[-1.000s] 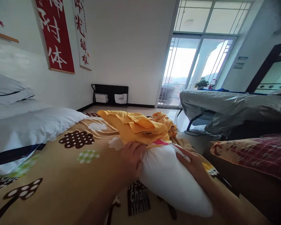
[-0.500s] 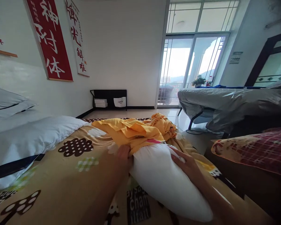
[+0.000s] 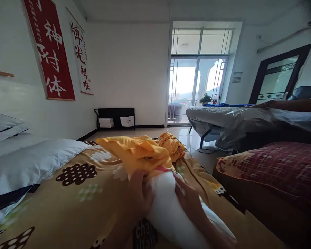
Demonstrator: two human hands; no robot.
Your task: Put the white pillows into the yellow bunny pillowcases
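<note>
Yellow fabric, apparently a cover (image 3: 140,152), gathers over the far end of the white pillow (image 3: 166,207), which lies on brown patterned bedding (image 3: 103,204). Our left hand (image 3: 141,193) curls at the pillow's left side, seemingly pinching the cover's edge; our right hand (image 3: 188,193) bends along its right side, and we cannot tell whether it grips. We judge this early: only the far end looks covered, the nearer body is bare. Beyond the pillow sits bunched yellow cloth (image 3: 172,147); left of it, a dark-banded pillow (image 3: 54,157); right, a plaid cushion (image 3: 274,169).
</note>
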